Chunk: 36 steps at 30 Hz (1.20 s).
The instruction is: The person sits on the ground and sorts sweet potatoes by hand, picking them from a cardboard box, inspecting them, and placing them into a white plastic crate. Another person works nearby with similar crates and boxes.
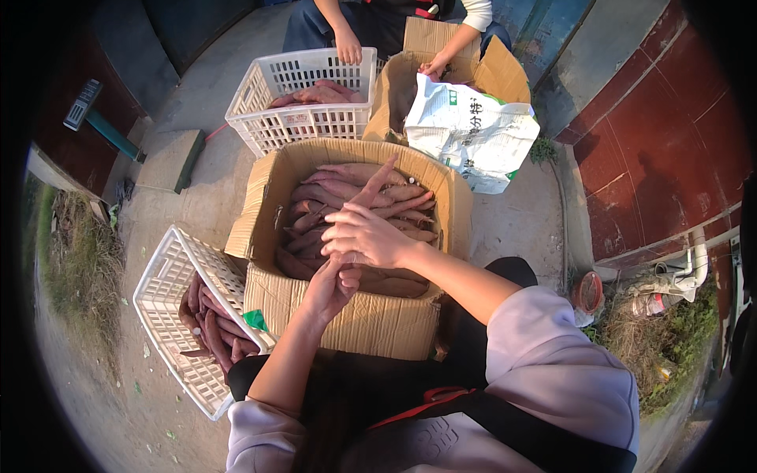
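Note:
A long reddish sweet potato point(377, 182) slants upward over an open cardboard box point(349, 316) filled with other sweet potatoes point(337, 190). My left hand point(332, 290) grips its lower end, fingers curled. Against the same root lies my right hand point(369, 236), its fingers bent across the middle and partly hiding it. Whether the right hand grips it firmly or only rests on it is hard to tell. To the left, a tilted white plastic crate point(177, 349) holds more sweet potatoes point(220, 331).
Beyond the box stand a second white crate point(313, 121) with sweet potatoes and another cardboard box point(384, 100), draped with a white printed sack point(467, 133). A co-worker's hands point(349, 48) are at both. A platform scale point(168, 159) stands back left; a red-tiled wall point(662, 136) is right.

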Motion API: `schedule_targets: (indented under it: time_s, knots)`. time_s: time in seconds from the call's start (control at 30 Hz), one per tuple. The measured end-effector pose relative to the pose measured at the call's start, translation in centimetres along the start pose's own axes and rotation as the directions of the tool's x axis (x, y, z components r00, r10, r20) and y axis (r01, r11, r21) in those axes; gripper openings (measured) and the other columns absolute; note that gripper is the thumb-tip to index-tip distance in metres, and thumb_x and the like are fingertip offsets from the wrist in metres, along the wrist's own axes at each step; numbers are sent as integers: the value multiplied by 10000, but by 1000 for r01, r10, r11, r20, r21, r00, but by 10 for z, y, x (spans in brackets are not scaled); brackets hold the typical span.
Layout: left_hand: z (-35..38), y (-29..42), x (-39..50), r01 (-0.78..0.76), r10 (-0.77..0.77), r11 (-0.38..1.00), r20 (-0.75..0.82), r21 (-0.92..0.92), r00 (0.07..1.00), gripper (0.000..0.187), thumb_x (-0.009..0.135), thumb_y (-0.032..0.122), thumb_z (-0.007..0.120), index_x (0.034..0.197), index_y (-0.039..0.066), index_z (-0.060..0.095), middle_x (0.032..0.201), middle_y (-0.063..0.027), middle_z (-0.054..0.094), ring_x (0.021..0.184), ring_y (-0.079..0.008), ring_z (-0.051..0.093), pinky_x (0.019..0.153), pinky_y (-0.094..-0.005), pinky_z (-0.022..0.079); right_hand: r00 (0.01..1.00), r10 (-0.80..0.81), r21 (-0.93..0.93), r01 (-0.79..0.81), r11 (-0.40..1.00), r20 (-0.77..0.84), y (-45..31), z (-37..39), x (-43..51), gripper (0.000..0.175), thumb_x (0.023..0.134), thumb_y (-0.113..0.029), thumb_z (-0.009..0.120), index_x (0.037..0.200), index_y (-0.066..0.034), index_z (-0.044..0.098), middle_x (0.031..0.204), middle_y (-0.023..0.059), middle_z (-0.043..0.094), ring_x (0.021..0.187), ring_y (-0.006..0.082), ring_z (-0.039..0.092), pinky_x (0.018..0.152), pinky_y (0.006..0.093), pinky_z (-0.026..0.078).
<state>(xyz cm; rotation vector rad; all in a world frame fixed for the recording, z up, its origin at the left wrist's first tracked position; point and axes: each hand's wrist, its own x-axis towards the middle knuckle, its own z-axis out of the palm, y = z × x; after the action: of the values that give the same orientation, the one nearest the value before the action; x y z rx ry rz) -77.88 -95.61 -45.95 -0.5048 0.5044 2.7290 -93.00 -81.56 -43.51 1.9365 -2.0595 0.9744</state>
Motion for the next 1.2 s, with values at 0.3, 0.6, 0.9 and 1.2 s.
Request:
schedule_targets:
  time_s: [0.3,0.6,0.9,1.2]
  knots:
    - [7,17,-5,151,-79,936,228,-318,970,442,999,426,512,1147,14,447,884,-10,449,593,-25,390,508,-148,378,330,933,825,-561,70,145,21,5,-10,680,939,-456,608,1382,-16,339,1163,126,569,1124,216,549,934,362,453]
    - [22,7,3,-41,143,899,-202,435,969,661,1018,570,277,1221,-19,496,1017,-135,614,802,-227,639,677,-329,560,581,797,746,-603,283,167,-18,13,10,401,936,-312,656,1131,30,578,1078,137,631,1015,171,588,850,323,482]
    - [14,4,3,-102,173,883,-115,459,978,538,1044,512,244,1107,40,494,875,-98,583,672,-161,572,518,-246,452,837,540,-75,-546,834,-86,-39,8,2,399,897,-421,634,780,-67,493,646,110,612,562,314,624,471,422,455]
    - [14,8,0,-80,79,980,13,180,997,611,1029,553,256,1170,9,494,899,-105,570,670,-168,530,501,-257,424,614,640,-27,-731,682,-462,11,-8,-1,339,994,-331,519,830,-35,490,629,155,551,611,374,562,559,462,410]
